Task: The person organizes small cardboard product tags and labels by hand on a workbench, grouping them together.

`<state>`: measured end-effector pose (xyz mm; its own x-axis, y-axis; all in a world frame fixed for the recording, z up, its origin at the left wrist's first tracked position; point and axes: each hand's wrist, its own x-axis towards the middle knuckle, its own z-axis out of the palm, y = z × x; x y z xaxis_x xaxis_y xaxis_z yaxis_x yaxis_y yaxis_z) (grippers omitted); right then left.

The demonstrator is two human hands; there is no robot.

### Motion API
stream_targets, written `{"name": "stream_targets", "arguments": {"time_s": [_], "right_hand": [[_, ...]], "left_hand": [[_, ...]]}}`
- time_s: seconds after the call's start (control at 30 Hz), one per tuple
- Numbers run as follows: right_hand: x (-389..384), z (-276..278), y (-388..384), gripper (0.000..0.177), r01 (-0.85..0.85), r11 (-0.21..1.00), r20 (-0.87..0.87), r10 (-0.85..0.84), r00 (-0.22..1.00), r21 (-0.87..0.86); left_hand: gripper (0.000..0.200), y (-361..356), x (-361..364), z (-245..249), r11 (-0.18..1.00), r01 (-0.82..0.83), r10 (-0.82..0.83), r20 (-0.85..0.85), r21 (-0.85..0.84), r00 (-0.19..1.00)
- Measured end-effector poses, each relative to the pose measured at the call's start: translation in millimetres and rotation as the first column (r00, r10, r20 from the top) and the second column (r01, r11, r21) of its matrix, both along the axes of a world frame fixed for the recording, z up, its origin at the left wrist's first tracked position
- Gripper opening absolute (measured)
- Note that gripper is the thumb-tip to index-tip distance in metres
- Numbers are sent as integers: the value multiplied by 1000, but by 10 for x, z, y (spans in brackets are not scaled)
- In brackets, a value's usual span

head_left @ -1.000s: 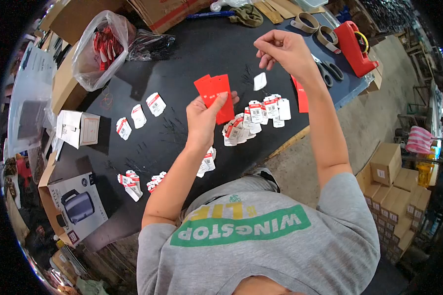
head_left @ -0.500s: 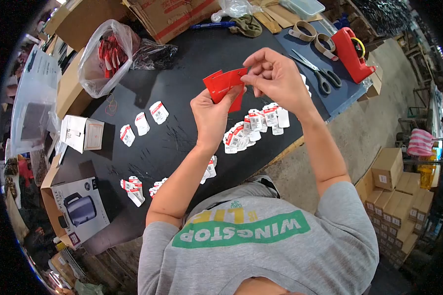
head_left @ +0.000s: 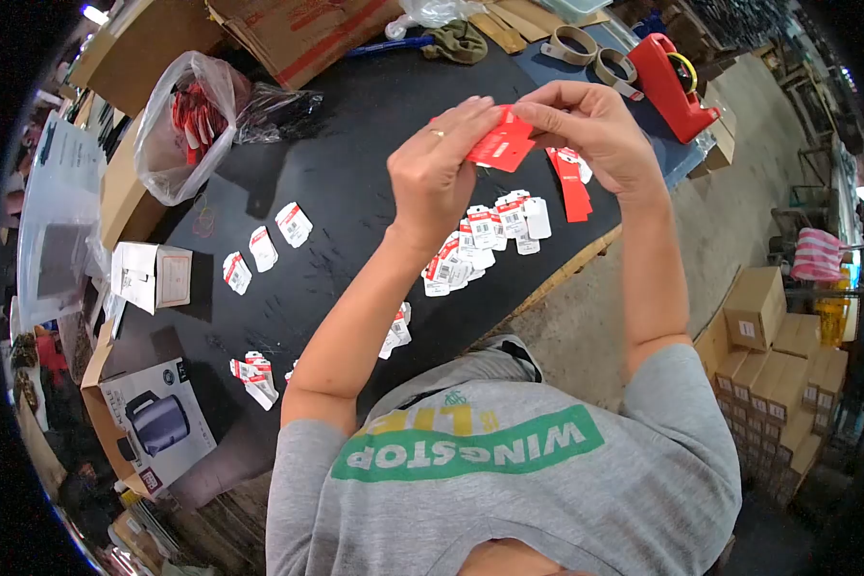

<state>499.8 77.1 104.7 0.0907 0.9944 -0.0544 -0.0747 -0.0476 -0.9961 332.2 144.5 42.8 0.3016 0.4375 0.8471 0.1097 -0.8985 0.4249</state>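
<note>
Both hands are raised over the black table (head_left: 355,182) and meet on a red card tag (head_left: 501,144). My left hand (head_left: 442,168) pinches its left side, a ring on one finger. My right hand (head_left: 590,130) pinches the tag's top right edge. Below the hands, a fanned row of white-and-red price tags (head_left: 485,235) lies on the table. Another red card (head_left: 572,182) lies flat under my right wrist.
Small tag piles (head_left: 259,250) lie at left and near the front edge (head_left: 252,372). A plastic bag of red tags (head_left: 184,120), a kettle box (head_left: 154,422), a red tape dispenser (head_left: 667,82) and tape rolls (head_left: 590,58) ring the table. Cardboard boxes (head_left: 768,336) are stacked on the floor at right.
My right hand came down from the air to the red tag held in my left hand. Both hands then rose and shifted right together, turning the tag.
</note>
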Motion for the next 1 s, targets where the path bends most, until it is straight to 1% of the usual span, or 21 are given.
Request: {"name": "stream_targets", "arguments": {"time_s": [0.03,0.1,0.13,0.17,0.23,0.3,0.33,0.37,0.43,0.47,0.5,0.57,0.6,0.63,0.7,0.73,0.77,0.83,0.9,0.93,1.0], "right_hand": [[68,0,-11,18,5,1000,1,-5,1000,-2],[239,-1,-32,19,78,996,138,-71,988,-42],[339,-79,-13,18,131,990,226,-139,964,49],[458,-154,39,19,206,973,251,-226,941,104],[619,-230,116,18,330,932,265,-359,895,149],[789,-330,157,19,329,941,314,-335,888,74],[865,-393,183,20,328,945,361,-306,881,1],[929,-468,217,20,323,947,362,-301,882,0],[1041,-676,292,22,280,953,464,-200,863,-111],[1094,-811,350,23,290,948,494,-191,848,-131],[1127,-907,399,23,287,949,494,-189,849,-131],[1181,-1072,507,21,313,934,551,-171,817,-175],[1157,-1106,574,21,340,931,598,-196,777,-136],[1136,-1137,606,21,338,931,596,-196,779,-136],[1052,-1194,698,22,405,911,758,-207,619,-82],[1022,-1344,738,24,214,876,877,-464,125,432],[995,-1415,771,24,211,877,877,-463,128,432],[584,-1322,800,21,86,887,853,-460,245,454],[276,-1285,809,21,38,996,798,-87,596,80],[163,-1325,826,18,3,1000,785,-21,619,24],[-31,-1354,839,17,72,997,756,-19,655,-38]], "left_hand": [[35,-55,61,-5,1000,5,-5,1,-2,1000],[29,-229,192,-24,904,127,-113,58,-409,992],[23,-314,269,-60,821,162,-143,77,-547,987],[19,-411,347,-86,579,336,-228,248,-743,942],[15,-545,512,-377,431,187,-204,106,-883,973],[14,-719,673,-679,211,270,-227,222,-939,948],[10,-840,741,-683,32,347,-148,339,-937,929],[10,-920,793,-713,32,348,-142,340,-937,930],[12,-1033,855,-841,-171,398,-108,418,-901,902],[15,-1062,865,-887,-249,344,-145,386,-905,911],[15,-1092,868,-927,-248,344,-143,386,-905,911],[14,-1144,852,-991,-376,422,-62,477,-825,877],[16,-1159,815,-932,-427,418,-45,480,-802,876],[16,-1173,766,-930,-425,417,-44,478,-803,877],[26,-1184,656,-903,-533,416,-57,522,-736,851],[26,-1203,605,-879,-531,418,-54,521,-737,852],[25,-1232,556,-852,-582,398,-35,511,-709,859],[24,-1247,476,-765,-630,382,-11,499,-676,867],[26,-1253,414,-708,-656,374,-36,523,-656,852],[26,-1258,389,-731,-656,376,-34,523,-655,852],[28,-1238,336,-748,-672,469,7,629,-573,778]]}}
